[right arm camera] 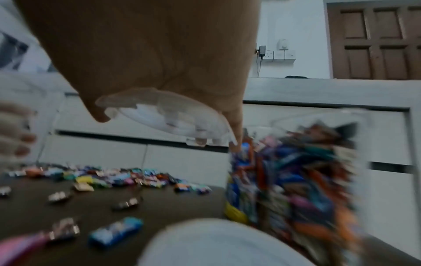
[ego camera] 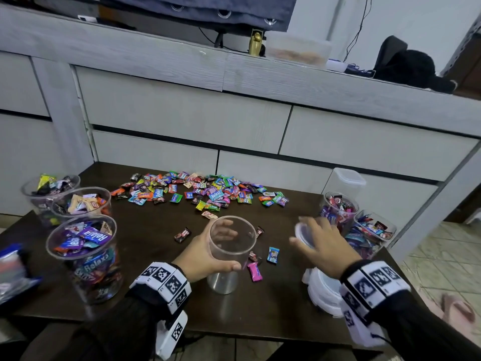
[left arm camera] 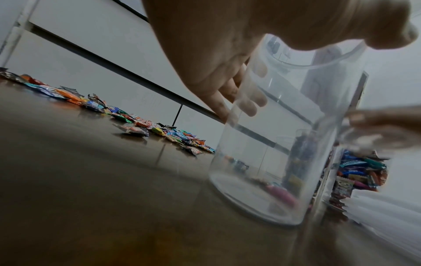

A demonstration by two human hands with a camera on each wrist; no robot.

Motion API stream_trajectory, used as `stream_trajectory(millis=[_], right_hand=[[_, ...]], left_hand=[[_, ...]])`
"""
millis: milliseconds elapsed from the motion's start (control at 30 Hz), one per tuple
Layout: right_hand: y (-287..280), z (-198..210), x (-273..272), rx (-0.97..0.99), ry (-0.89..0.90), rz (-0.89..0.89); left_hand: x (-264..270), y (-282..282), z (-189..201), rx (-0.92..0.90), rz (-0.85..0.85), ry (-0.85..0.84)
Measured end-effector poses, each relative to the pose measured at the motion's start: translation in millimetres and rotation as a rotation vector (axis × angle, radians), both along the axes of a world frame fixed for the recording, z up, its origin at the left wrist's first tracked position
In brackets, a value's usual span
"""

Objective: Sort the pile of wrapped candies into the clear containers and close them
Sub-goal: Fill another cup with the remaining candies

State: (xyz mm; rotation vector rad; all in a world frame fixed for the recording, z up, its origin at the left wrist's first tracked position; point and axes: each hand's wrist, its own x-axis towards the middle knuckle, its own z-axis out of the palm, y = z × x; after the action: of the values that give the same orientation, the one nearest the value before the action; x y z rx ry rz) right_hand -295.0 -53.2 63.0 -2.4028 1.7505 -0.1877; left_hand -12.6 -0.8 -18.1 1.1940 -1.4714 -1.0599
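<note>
An empty clear container (ego camera: 229,254) is gripped by the left hand (ego camera: 205,256) on the dark tabletop (ego camera: 156,295). A clear lid (ego camera: 303,234) is held by the right hand (ego camera: 322,243). Bare room is seen near the front edge.

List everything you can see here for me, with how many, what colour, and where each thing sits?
Empty container: one, clear, table centre, upright.
Filled containers: five, clear, three at the left edge, two at the right.
Candy pile: many, mixed colours, far side of the table.
Stray candies: a few, pink, blue, dark, near the empty container.
Lid: one, clear.
Stacked lids: white, near right edge.
Table: one, dark brown.
Left hand: grips the empty container.
Right hand: holds the lid.
</note>
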Motion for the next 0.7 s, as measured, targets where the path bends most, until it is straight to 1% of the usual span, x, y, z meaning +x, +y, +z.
stream_trajectory(millis=[67, 167, 233, 300, 367, 467, 567, 633, 700], right_hand=[[3, -24, -23, 0.073, 0.086, -0.034], [10, -51, -44, 0.076, 0.178, -0.116], [13, -61, -51, 0.063, 0.185, -0.180], [14, -67, -54, 0.086, 0.135, -0.224], [14, -69, -55, 0.116, 0.100, -0.247], [14, -65, -53, 0.138, 0.162, -0.247], [15, -55, -46, 0.113, 0.210, -0.230], [15, -46, -36, 0.076, 0.184, -0.184], [15, -41, -20, 0.058, 0.119, -0.089]], left_hand=[[-1, 3, 1, 0.000, -0.016, 0.005], [-3, 7, 0, -0.003, -0.039, -0.005], [-4, 11, 1, -0.007, -0.052, -0.013], [-5, 13, 2, -0.010, -0.065, -0.010], [-4, 15, 4, -0.014, -0.079, -0.005], [-1, 17, 5, -0.024, -0.103, 0.021], [-1, 17, 6, -0.036, -0.125, 0.104], [0, 15, 8, -0.027, -0.071, 0.198], [3, 13, 9, -0.015, 0.011, 0.263]])
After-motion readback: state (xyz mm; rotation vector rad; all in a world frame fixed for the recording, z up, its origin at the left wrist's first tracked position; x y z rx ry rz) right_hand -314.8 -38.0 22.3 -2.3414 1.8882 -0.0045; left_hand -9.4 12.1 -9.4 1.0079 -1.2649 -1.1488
